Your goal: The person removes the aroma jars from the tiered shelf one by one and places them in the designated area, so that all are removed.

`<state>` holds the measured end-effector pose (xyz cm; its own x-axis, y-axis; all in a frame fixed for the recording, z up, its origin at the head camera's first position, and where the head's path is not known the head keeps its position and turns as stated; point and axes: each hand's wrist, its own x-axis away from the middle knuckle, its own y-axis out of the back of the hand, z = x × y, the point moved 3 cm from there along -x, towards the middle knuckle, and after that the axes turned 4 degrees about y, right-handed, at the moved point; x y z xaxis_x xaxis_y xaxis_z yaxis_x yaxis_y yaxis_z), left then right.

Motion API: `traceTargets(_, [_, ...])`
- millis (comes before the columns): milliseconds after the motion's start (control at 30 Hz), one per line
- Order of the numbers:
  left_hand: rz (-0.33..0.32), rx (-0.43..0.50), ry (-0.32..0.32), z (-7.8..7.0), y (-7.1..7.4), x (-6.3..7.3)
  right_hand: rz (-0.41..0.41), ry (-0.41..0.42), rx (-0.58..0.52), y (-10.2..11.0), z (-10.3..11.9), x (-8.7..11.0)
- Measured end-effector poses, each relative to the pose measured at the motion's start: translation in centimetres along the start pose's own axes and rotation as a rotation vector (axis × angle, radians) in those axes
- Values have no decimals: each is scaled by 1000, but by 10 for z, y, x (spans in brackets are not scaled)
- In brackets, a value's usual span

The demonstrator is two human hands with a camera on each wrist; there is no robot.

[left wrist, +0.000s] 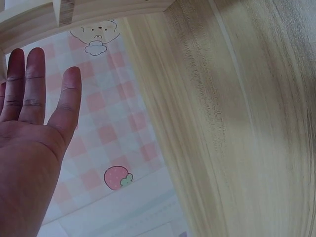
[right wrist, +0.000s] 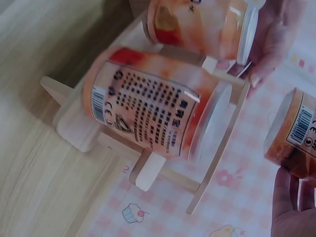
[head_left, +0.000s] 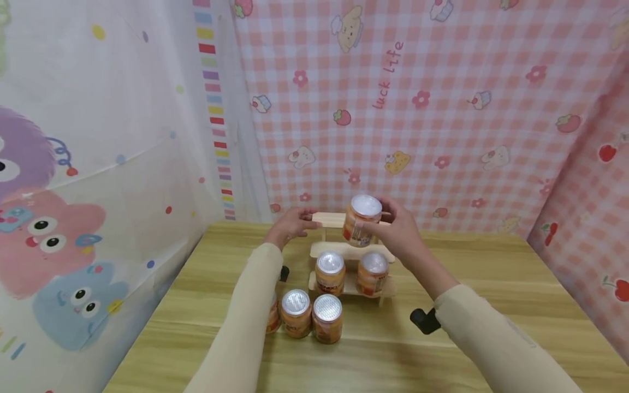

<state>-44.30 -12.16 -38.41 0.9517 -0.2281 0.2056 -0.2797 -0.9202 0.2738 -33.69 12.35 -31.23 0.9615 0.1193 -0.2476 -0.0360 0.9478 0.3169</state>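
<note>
My right hand (head_left: 399, 229) grips an orange-labelled can (head_left: 358, 226) with a silver lid, raised at the top of a small tiered wooden rack (head_left: 344, 251). That can (right wrist: 291, 133) also shows at the right edge of the right wrist view, above my fingers. My left hand (head_left: 293, 224) is at the left end of the rack's top tier, fingers extended. In the left wrist view, this hand (left wrist: 34, 133) holds nothing; whether its fingertips touch the wood I cannot tell. On the lowest tier stand two similar cans, a left can (head_left: 330, 275) and a right can (head_left: 373, 275).
Before the rack, on the wooden table (head_left: 442, 360), three more cans stand in a row; the middle can (head_left: 296, 315) and right can (head_left: 327, 321) show well, the left one partly behind my sleeve (head_left: 241, 322). A pink checked cloth (head_left: 373, 131) hangs behind the table.
</note>
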Motion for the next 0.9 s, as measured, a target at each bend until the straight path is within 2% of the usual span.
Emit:
traceTargets(200, [-14, -20, 4, -2, 5, 1, 20, 46, -16, 0, 6, 14])
traceTargets(433, [-1, -27, 13, 0, 1, 0, 12, 69, 20, 5, 4, 33])
traceTargets(667, [-7, -32, 34, 2, 0, 0, 6, 64, 27, 12, -3, 56])
traceTargets(900, [-13, -23, 20, 0, -1, 0, 8, 80, 26, 14, -14, 75])
